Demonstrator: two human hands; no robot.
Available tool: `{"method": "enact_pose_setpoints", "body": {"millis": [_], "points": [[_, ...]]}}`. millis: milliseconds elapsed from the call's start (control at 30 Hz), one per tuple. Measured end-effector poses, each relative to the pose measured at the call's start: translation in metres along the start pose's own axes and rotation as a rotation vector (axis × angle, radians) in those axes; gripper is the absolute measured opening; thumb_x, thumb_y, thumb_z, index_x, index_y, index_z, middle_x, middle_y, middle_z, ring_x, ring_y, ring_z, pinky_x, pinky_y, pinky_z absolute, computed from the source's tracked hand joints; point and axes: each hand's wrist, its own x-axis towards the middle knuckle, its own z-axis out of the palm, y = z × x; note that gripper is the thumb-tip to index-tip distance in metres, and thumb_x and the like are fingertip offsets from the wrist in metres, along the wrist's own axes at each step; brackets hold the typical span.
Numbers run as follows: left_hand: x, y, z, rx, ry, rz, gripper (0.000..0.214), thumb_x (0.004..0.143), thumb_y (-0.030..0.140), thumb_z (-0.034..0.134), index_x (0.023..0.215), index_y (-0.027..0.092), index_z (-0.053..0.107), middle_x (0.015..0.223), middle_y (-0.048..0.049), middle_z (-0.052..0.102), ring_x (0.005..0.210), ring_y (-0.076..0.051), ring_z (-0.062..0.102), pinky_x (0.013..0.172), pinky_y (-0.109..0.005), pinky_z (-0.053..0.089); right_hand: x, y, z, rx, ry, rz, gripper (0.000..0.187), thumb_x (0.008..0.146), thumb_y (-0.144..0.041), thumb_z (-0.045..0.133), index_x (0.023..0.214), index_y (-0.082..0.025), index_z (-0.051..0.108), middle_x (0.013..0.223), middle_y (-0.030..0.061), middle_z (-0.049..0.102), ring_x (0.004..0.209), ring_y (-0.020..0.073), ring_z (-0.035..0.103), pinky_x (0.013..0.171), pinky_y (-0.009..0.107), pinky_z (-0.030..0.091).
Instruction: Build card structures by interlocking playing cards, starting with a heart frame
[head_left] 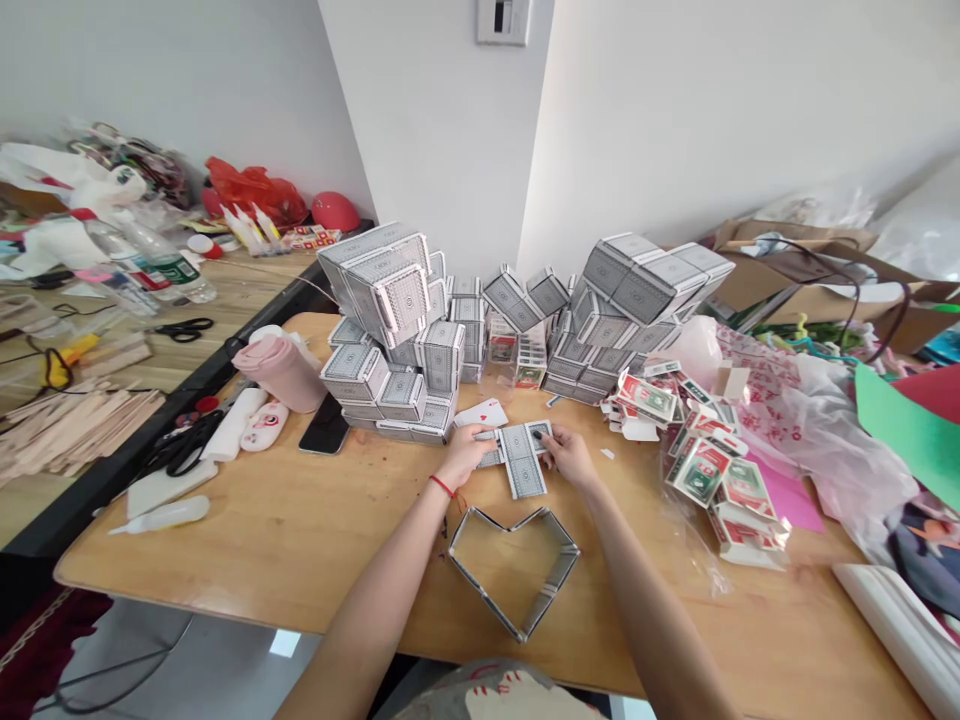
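Note:
Between my two hands are several playing cards [525, 462] with grey patterned backs, crossing one another just above the table. My left hand [466, 455], a red string on its wrist, pinches the cards at their left end. At the right end, my right hand [568, 455] grips them between thumb and fingers. Nearer to me stands a heart-shaped outline of cards [466, 570] set on edge. Beyond my left hand lies a white card [484, 413] with a red mark, face up. Whether the held cards are joined is hard to make out.
Stacked card-covered blocks stand at back left [386, 290] and back right [637, 285]. Opened card boxes [705, 470] and plastic wrap [810, 440] lie at right. On the left are a phone [324, 425], a pink cup [281, 372], scissors [184, 445] and a glue bottle [169, 514].

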Motion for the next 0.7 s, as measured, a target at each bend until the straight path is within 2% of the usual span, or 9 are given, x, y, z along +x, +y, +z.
{"method": "enact_pose_setpoints", "body": {"millis": [267, 567, 633, 700], "points": [[-0.001, 0.002, -0.001, 0.029, 0.000, 0.013, 0.022, 0.055, 0.010, 0.067, 0.077, 0.012, 0.067, 0.077, -0.0041, 0.067, 0.069, -0.015, 0.059, 0.064, -0.024, 0.045, 0.003, 0.006, 0.007, -0.066, -0.011, 0.025, 0.040, 0.065, -0.058, 0.056, 0.061, -0.018, 0.053, 0.032, -0.0067, 0.041, 0.029, 0.0084, 0.034, 0.034, 0.022, 0.024], [-0.002, 0.003, -0.003, 0.008, -0.017, 0.020, 0.021, 0.056, 0.012, 0.068, 0.077, 0.013, 0.067, 0.079, -0.0049, 0.068, 0.071, -0.015, 0.060, 0.067, -0.026, 0.046, 0.003, 0.007, 0.017, -0.028, -0.006, 0.047, 0.041, 0.066, -0.060, 0.052, 0.064, -0.019, 0.052, 0.035, -0.0069, 0.038, 0.028, 0.0077, 0.029, 0.031, 0.022, 0.019], [-0.002, 0.003, -0.005, -0.008, -0.037, 0.021, 0.023, 0.056, 0.013, 0.068, 0.078, 0.013, 0.067, 0.080, -0.0050, 0.068, 0.072, -0.015, 0.060, 0.068, -0.026, 0.046, 0.003, 0.006, 0.019, -0.018, 0.007, 0.040, 0.041, 0.067, -0.060, 0.051, 0.063, -0.019, 0.050, 0.036, -0.0063, 0.039, 0.028, 0.0078, 0.030, 0.032, 0.022, 0.020], [-0.001, 0.002, -0.007, -0.054, -0.067, 0.021, 0.025, 0.056, 0.015, 0.069, 0.081, 0.013, 0.067, 0.081, -0.0049, 0.068, 0.072, -0.015, 0.060, 0.068, -0.027, 0.046, 0.004, 0.004, 0.021, -0.011, 0.024, 0.023, 0.040, 0.069, -0.059, 0.051, 0.065, -0.019, 0.052, 0.042, -0.0040, 0.046, 0.034, 0.0093, 0.037, 0.035, 0.022, 0.026]]}}
